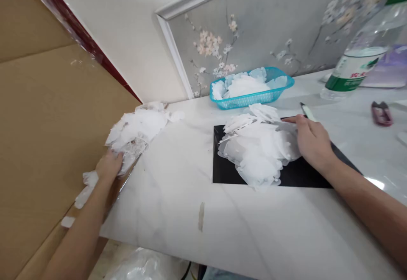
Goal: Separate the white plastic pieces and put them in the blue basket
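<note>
At the table's left edge, my left hand [110, 165] reaches into a heap of thin white translucent plastic pieces [143, 123]. Its fingers curl round pieces at the near side, with the fingertips partly hidden. My right hand [313, 142] lies against the right side of another pile of the same pieces [260, 142], fingers stretched along it and partly covered. That pile rests on a black mat [305, 180]. Behind my right hand, a slim pale green tool with a dark tip [308, 112] lies on the table.
A blue plastic basket [251, 101] holding more white pieces stands by the wall. To the right are a water bottle [356, 68] and a small dark red clipper-like tool [382, 114]. A large cardboard box [57, 114] borders the white table [171, 195] at left.
</note>
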Demonstrator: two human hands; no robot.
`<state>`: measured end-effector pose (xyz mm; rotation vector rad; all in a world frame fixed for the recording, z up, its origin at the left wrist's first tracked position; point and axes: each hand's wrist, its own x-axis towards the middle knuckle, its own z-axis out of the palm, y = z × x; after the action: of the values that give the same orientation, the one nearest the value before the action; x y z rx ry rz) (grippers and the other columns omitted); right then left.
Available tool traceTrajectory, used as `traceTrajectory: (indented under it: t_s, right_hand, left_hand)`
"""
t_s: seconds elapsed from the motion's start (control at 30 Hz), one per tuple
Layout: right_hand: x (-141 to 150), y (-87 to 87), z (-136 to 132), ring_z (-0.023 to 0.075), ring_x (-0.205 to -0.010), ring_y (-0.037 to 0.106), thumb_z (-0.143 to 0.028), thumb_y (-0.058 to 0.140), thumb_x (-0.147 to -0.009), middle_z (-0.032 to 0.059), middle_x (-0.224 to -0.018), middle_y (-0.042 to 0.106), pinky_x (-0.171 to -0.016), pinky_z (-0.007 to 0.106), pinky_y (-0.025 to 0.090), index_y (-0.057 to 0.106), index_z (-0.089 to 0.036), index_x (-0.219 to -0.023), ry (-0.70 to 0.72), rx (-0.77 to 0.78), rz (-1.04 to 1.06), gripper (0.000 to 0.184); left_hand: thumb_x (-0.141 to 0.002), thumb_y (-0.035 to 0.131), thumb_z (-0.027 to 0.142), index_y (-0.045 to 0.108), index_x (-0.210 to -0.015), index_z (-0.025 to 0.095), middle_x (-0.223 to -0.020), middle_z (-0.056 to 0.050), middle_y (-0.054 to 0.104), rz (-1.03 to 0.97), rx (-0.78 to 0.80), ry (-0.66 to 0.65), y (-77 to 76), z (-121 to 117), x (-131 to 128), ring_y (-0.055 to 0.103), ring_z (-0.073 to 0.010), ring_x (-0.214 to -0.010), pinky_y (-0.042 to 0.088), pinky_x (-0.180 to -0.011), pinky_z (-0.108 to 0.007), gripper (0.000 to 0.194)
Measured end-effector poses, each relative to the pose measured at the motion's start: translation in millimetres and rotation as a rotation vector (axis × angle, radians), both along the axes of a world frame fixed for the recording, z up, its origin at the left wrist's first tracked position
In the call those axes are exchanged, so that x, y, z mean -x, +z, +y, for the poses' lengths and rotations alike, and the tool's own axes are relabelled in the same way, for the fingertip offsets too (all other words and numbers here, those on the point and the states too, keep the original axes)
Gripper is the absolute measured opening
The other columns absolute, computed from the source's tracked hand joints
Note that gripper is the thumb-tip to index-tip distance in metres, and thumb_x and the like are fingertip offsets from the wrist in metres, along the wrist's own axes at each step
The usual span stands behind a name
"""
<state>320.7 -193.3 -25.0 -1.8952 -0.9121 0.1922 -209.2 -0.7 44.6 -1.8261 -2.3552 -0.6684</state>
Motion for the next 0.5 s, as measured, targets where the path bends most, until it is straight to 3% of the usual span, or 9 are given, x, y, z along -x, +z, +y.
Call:
traceTrajectory:
  t_s: [0.1,0.17,0.23,0.33,0.5]
  right_hand:
    - [1,1.5,-2,0.027,-0.093,0.063,-0.038,0.028,-0.086,0.013,-0.092,0.071,-0.085,0.037,0.042,0.072,-0.017,-0.09,-0.026,-0.003,0.023,0.049]
    - [2,2.0,-3,0.027,-0.093,0.063,-0.039,0.027,-0.085,0.0124,-0.093,0.071,-0.084,0.036,0.043,0.072,-0.017,-0.092,-0.027,0.005,0.041,0.05]
    - [1,1.4,-3,0.0272,-0.094,0.062,-0.04,0.027,-0.085,0.0125,-0.093,0.071,-0.085,0.036,0.043,0.071,-0.017,-0.093,-0.025,0.009,0.041,0.051]
    - [0,-0.8,-2,0.0284,-0.094,0.062,-0.041,0.027,-0.085,0.0136,-0.092,0.07,-0.086,0.038,0.042,0.07,-0.017,-0.095,-0.025,0.017,0.021,0.05]
    - [-2,-3.9,-1,0.0286,-0.091,0.062,-0.045,0.028,-0.085,0.014,-0.089,0.069,-0.083,0.039,0.042,0.068,-0.017,-0.092,0.009,-0.004,0.009,0.049]
  left_hand:
    - [-0.077,0.049,0.036,0.056,-0.101,0.011,-0.114,-0.019,0.059,-0.008,-0.169,0.114,-8.8,-2,-4,0.051,-0.0321,-0.112,0.037,-0.097,-0.046,0.036]
    - [-0.083,0.039,0.036,0.053,-0.108,0.009,-0.116,-0.021,0.057,-0.045,-0.27,0.199,-12.2,-11,-3,0.052,-0.031,-0.111,0.038,-0.095,-0.046,0.039]
    - [-0.081,0.042,0.041,0.055,-0.1,0.011,-0.102,-0.019,0.06,-0.094,-0.303,0.248,-13.7,-22,2,0.055,-0.033,-0.102,0.041,-0.089,-0.05,0.037]
    - [-0.072,0.057,0.041,0.051,-0.076,0.019,-0.075,-0.006,0.057,-0.156,-0.317,0.212,-10.8,-34,15,0.058,-0.0295,-0.086,0.044,-0.084,-0.047,0.023]
    - [-0.08,0.037,0.021,0.027,-0.063,0.024,-0.064,0.002,0.035,-0.281,-0.585,0.307,11.8,-36,37,0.053,-0.0236,-0.083,0.04,-0.085,-0.042,0.02]
